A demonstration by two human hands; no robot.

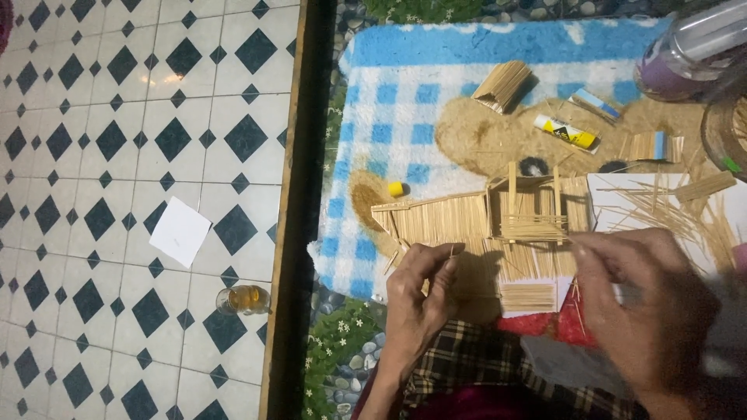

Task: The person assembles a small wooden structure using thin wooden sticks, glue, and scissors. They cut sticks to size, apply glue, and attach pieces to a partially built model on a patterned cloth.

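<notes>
A small house model made of thin wooden sticks (498, 222) lies on a blue-and-white checked cloth (389, 117). My left hand (420, 292) is at the model's near edge, with a single thin stick (454, 250) pinched between thumb and fingers. My right hand (646, 299) hovers blurred over the model's right side and a white sheet (622, 194) strewn with loose sticks (685, 214); what it holds is hidden by blur.
On the cloth lie a bundle of sticks (504, 84), a white glue tube (566, 132), its yellow cap (397, 189) and a clear jar (685, 50). Left of a wooden border, the tiled floor holds a white paper square (180, 231) and a small glass jar (243, 299).
</notes>
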